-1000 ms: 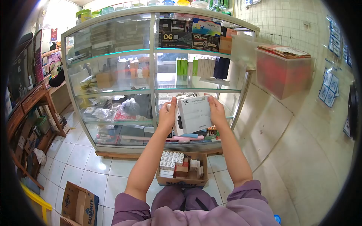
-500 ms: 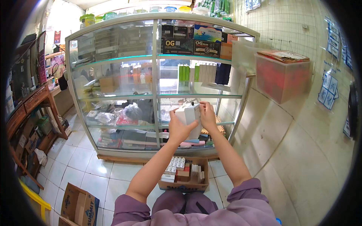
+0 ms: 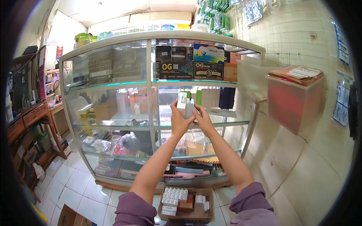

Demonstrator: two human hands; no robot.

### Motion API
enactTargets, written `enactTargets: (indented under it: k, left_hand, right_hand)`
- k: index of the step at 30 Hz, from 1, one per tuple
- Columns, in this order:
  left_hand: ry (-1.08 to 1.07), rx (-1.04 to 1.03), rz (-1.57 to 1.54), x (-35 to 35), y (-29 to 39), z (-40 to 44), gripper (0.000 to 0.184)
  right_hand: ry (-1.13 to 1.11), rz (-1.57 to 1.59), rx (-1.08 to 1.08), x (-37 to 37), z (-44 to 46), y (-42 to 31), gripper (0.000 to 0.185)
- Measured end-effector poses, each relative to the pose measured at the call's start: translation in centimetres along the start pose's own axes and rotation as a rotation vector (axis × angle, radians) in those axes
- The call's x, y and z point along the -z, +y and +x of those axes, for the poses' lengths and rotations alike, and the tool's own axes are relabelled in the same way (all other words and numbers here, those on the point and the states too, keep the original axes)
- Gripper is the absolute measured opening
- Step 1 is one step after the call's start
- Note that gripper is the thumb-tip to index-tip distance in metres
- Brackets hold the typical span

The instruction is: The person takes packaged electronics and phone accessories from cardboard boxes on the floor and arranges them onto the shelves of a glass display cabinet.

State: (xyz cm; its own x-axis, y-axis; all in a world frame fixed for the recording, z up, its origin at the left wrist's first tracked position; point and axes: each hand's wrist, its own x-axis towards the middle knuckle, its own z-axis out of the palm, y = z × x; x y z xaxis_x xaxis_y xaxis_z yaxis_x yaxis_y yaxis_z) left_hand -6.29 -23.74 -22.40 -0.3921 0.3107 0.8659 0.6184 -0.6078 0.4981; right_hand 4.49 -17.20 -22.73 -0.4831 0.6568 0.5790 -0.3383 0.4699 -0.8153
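Note:
Small white boxes [image 3: 189, 109] are held together in front of the glass cabinet, one with a printed face turned toward me. My left hand [image 3: 180, 119] is closed around their left side, thumb across the front. From the right, my right hand [image 3: 203, 120] grips the nearest box with bent fingers. Just behind them, on the cabinet's middle shelf [image 3: 218, 113], stand white boxes [image 3: 211, 97], green boxes [image 3: 198, 97] and dark blue boxes [image 3: 227, 98]. How many boxes my hands hold, I cannot tell.
A cardboard carton [image 3: 207, 218] with several white boxes sits on the floor below my arms. The glass cabinet [image 3: 150, 75] spans the front. At right hangs a clear tub [image 3: 288, 101] with red contents. Another carton [image 3: 71, 217] lies at lower left.
My view has tilted upward. Both hands, with the white boxes, have moved up relative to the cabinet, from below the middle shelf to its level.

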Motion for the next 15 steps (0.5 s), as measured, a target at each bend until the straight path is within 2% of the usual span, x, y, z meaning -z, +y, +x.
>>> enactTargets:
  k: [2,5,8,11,12,15]
  left_hand:
    - [-0.01,-0.021,0.02,-0.9,-3.0,1.1,0.081]
    - [-0.034,-0.022,0.094,-1.7,-7.0,1.5,0.081]
    - [-0.206,0.109,-0.015,-1.1,-8.6,1.8,0.08]
    - [-0.398,0.144,0.141,-0.2,-12.6,3.4,0.082]
    - [-0.442,0.084,0.282,0.0,-13.8,3.9,0.071]
    - [-0.591,0.235,0.484,0.9,-10.8,5.3,0.06]
  right_hand:
    - [-0.011,-0.001,-0.076,0.4,2.2,1.9,0.044]
    - [-0.022,-0.003,-0.031,0.9,4.5,5.6,0.044]
    - [-0.074,-0.099,-0.004,1.5,5.4,6.9,0.046]
    - [-0.035,-0.234,-0.022,2.6,6.5,8.3,0.049]
    - [-0.073,-0.308,-0.024,3.0,6.7,8.1,0.049]
    - [-0.132,-0.282,-0.012,2.7,7.6,7.7,0.049]
